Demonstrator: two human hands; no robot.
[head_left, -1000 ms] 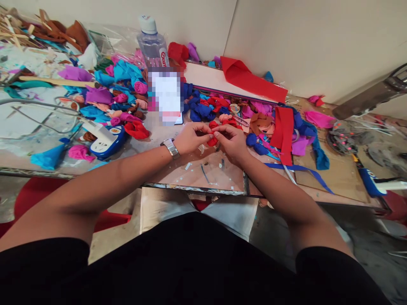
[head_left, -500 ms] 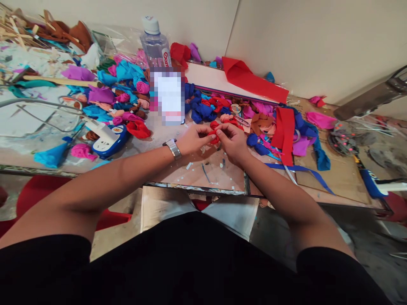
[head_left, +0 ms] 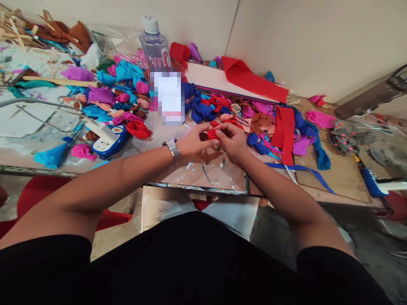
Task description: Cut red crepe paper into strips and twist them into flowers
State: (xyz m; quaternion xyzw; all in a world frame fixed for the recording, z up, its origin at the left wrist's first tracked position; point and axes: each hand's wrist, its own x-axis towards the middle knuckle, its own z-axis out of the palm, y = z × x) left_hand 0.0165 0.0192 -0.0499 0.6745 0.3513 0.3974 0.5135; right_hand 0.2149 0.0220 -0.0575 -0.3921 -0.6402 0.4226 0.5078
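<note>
A small red crepe-paper flower [head_left: 212, 133] is pinched between my two hands above the table. My left hand [head_left: 195, 140], with a metal watch at its wrist, curls round the flower's left side, thumb stretched toward the right. From the other side my right hand [head_left: 233, 142] grips it between thumb and bent fingers. Part of the flower is hidden behind the fingers. Just beyond them lie blue crepe-paper pieces [head_left: 203, 111] and a small tape roll [head_left: 235, 109]. A long red crepe-paper strip [head_left: 284, 135] lies to the right of my right hand.
A plastic bottle [head_left: 155, 46] stands at the back, with a blurred upright phone-like object [head_left: 169, 95] before it. Left are a blue-and-white power strip [head_left: 110, 142], many coloured paper flowers and teal-handled pliers [head_left: 34, 84]. On the right lie cardboard [head_left: 337, 178] and a blue strip [head_left: 305, 171].
My left thumb has shifted slightly right and lower, and its fingers have opened a little round the red flower. My right hand stays nearly in place. The table things have not moved.
</note>
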